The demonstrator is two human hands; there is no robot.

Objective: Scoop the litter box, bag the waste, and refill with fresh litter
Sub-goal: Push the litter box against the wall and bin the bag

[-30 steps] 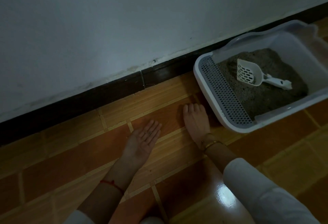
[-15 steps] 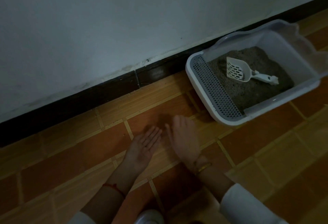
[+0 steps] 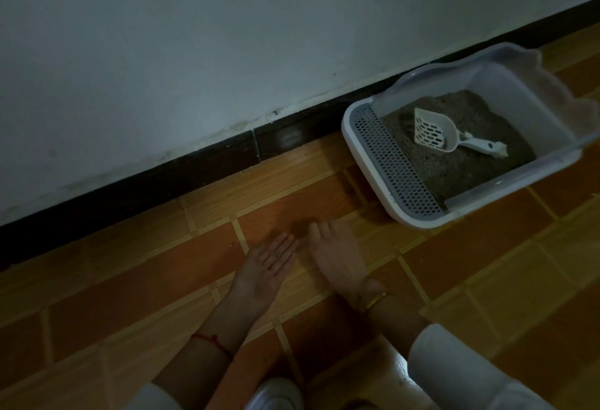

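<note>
A white litter box (image 3: 367,163) with a grey perforated step stands on the floor against the wall at the right. Grey litter (image 3: 461,166) fills it, and a white slotted scoop (image 3: 435,132) lies on top. My left hand (image 3: 266,267) lies palm up on the tiles with straight fingers and a few dark grains on the palm. My right hand (image 3: 337,254), blurred, is flat just right of it, fingers straight, edge beside the left fingertips. Both hands are left of and below the box.
Orange-brown tiled floor (image 3: 130,280) runs under everything. A dark skirting board (image 3: 162,176) and a pale wall bound the far side. A white shoe tip (image 3: 276,393) shows at the bottom edge between my arms.
My right hand has slid along the floor from beside the litter box towards my left palm. The left hand has stayed palm up. The view has shifted slightly.
</note>
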